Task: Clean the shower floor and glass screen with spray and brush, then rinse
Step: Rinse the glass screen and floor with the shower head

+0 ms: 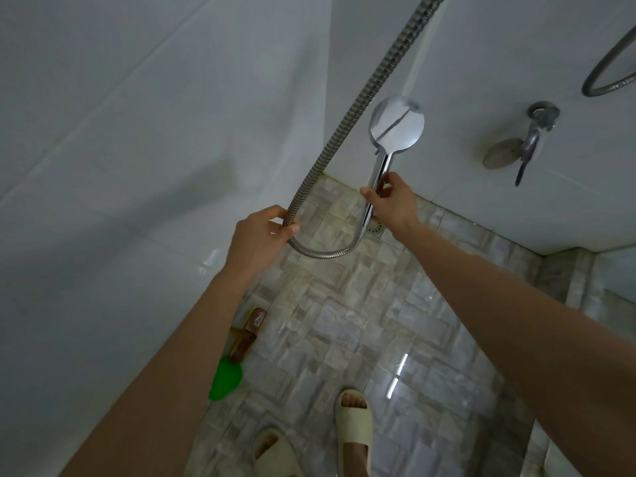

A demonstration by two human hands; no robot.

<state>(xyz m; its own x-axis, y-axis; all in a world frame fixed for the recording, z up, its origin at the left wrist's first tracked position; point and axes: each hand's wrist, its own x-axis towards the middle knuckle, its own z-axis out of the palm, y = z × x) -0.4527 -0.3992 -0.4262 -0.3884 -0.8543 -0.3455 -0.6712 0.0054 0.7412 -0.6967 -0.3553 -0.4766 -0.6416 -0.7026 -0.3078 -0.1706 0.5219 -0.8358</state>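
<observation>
My right hand [392,201] grips the chrome handle of the shower head [395,125], whose round face points up toward the far wall. My left hand [261,235] is closed around the ribbed metal hose [347,115], which rises to the top edge and loops below both hands back to the handle. No water is visibly coming out. The stone-pattern shower floor [344,321] looks wet and shiny. A brown brush [247,335] and a green object [225,378] lie on the floor by the left wall, partly hidden by my left forearm.
A floor drain [375,228] sits in the far corner. A wall tap with a lever [531,139] is on the right wall, with another hose loop [609,74] above it. White tiled walls close in left and ahead. My feet in pale slippers [354,428] stand at the bottom.
</observation>
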